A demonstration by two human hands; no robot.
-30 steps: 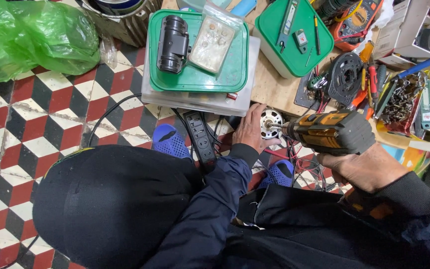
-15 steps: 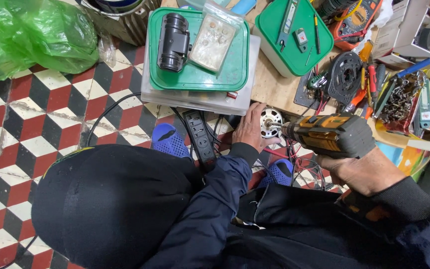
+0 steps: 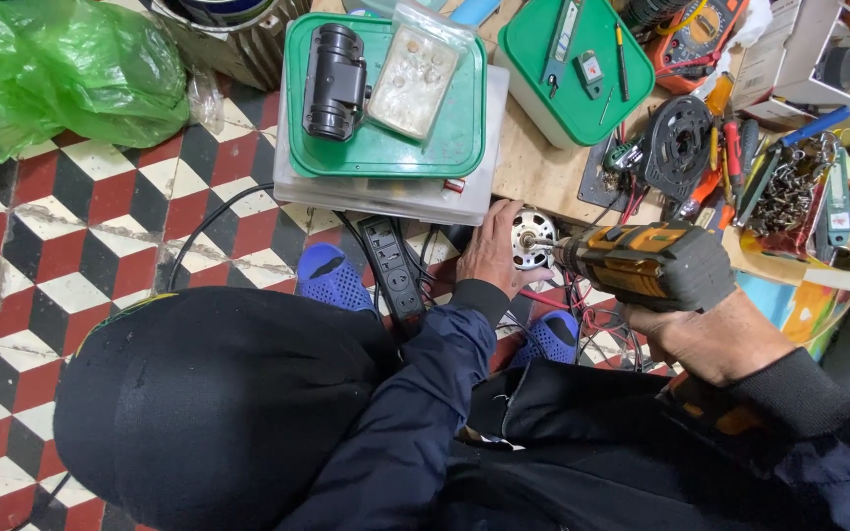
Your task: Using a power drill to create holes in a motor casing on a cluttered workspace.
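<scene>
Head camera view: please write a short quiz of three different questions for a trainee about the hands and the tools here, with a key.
1. True or false: the right hand holds the orange and black power drill.
2. Which thing does the left hand steady? A. the round motor part B. the black power strip C. the green plastic bag
3. Fill in: the black cylinder-shaped device lies on a ____ lid.

Key
1. True.
2. A; the drill tip points at this part.
3. Green.
</scene>
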